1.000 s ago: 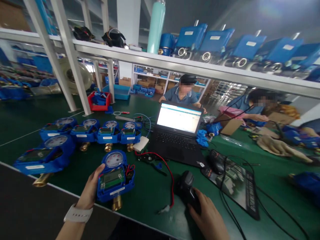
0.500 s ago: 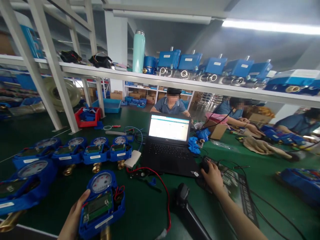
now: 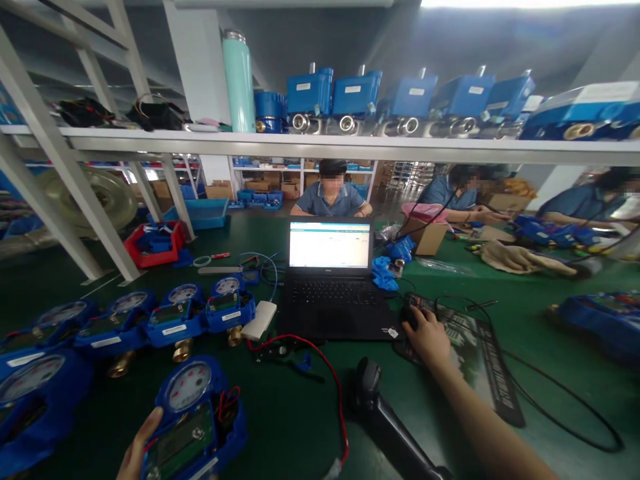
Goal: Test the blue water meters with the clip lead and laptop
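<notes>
Front-left of black laptop: round-dialled blue plastic meter touched by left hand, closure cannot be told. Right of laptop: rounded black mouse gripped by curled right hand.

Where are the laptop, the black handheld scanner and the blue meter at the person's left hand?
Laptop (image 3: 333,291): head view, on the keyboard.
Black handheld scanner (image 3: 395,427): head view, on the handle.
Blue meter (image 3: 187,432): head view, on the green display board.
</notes>
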Motion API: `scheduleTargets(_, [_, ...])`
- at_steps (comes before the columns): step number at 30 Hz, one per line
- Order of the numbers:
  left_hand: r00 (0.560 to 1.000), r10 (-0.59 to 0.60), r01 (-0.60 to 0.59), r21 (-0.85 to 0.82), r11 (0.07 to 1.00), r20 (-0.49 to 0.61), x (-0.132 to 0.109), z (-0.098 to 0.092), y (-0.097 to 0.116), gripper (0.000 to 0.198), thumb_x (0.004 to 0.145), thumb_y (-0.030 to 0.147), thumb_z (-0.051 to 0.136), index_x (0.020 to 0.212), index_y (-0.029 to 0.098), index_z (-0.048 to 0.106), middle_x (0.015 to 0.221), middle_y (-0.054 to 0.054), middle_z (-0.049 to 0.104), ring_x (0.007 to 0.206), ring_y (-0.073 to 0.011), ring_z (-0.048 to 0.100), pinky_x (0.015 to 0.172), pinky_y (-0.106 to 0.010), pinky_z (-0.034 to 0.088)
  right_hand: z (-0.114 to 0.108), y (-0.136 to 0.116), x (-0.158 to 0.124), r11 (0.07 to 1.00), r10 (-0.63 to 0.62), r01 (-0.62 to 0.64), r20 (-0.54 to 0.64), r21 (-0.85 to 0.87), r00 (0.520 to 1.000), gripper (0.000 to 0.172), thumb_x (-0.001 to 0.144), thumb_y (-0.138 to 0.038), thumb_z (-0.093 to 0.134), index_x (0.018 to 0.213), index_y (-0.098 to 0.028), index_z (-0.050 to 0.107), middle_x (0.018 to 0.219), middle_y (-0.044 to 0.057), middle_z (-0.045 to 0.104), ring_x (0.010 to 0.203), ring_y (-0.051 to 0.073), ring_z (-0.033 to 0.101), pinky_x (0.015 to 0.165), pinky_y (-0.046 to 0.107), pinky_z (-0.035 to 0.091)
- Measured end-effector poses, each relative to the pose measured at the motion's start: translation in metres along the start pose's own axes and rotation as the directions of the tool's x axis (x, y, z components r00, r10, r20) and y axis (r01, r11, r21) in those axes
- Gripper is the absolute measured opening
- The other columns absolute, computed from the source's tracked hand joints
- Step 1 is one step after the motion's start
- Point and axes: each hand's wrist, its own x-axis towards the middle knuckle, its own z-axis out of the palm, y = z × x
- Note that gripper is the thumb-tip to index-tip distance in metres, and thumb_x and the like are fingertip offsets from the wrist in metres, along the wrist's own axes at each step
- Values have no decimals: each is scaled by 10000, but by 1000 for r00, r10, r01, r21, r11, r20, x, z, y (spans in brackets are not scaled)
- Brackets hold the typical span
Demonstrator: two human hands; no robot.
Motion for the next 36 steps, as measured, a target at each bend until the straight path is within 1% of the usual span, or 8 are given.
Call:
scheduleTargets(5, [999,-48,48,-13,999,16,-6,0,-1,658,656,547,689,1241,268,578,928,-30,776,1249,-374,520,950,-497,556,0,0,-1,999,32,-32,-22,1,999,479,909,-354,457,1333,-158,560,1299,153,528,1015,307,579,860,394,475])
scheduleTargets(13, [986,-161,162,24,987,-52,-17,-3,-4,560,742,588,599,1194,257,605,938,-55,772,1143,-381,604,953,-544,539,-2,-2,-2,999,43,-43,-20,26,999,470,900,-343,455,1321,-166,569,1295,170,524,1022,326,564,841,427,483])
scheduleTargets(18, [990,-141,141,-7,990,8,-5,-3,-6,607,732,560,621,1231,216,590,859,-62,777,1162,-375,590,970,-508,536,-4,-2,-2,998,51,-51,4,27,999,480,908,-354,440,1327,-156,564,1308,170,516,1036,334,559,838,428,484])
scheduleTargets(23, [996,-89,91,-50,995,27,12,-2,-9,662,665,470,697,1267,227,563,726,-30,766,1300,-343,450,1083,-478,425,-8,-7,1,994,105,-105,41,11,994,491,900,-372,453,1345,-188,547,1326,143,508,1060,331,562,831,420,491])
scheduleTargets(26, [993,-102,107,-97,990,50,17,4,-8,687,706,449,643,1303,136,509,550,-41,711,1392,-279,237,1164,-474,272,-11,-17,3,969,239,-241,52,52,970,506,876,-399,493,1342,-210,551,1344,120,503,1073,329,565,833,414,501])
scheduleTargets(29, [993,-96,105,-134,985,73,17,9,-5,652,701,459,642,1261,146,530,512,-38,695,1405,-219,107,1173,-472,237,-9,-21,3,935,336,-337,26,112,941,520,861,-425,505,1334,-216,562,1346,112,508,1073,328,572,827,419,511])
scheduleTargets(32, [994,-71,81,-131,988,77,12,6,-6,559,656,480,688,1130,193,612,531,-38,706,1406,-245,178,1161,-461,268,-1,-7,0,964,247,-244,-19,108,969,506,855,-423,510,1311,-217,583,1325,119,528,1062,322,585,820,416,516])
scheduleTargets(36, [998,-65,66,-89,994,19,0,-5,-14,399,636,507,713,924,233,678,711,-46,766,1305,-340,444,1067,-479,427,11,27,2,996,-3,9,-60,90,998,471,851,-395,514,1280,-221,598,1298,117,550,1092,299,582,860,407,513])
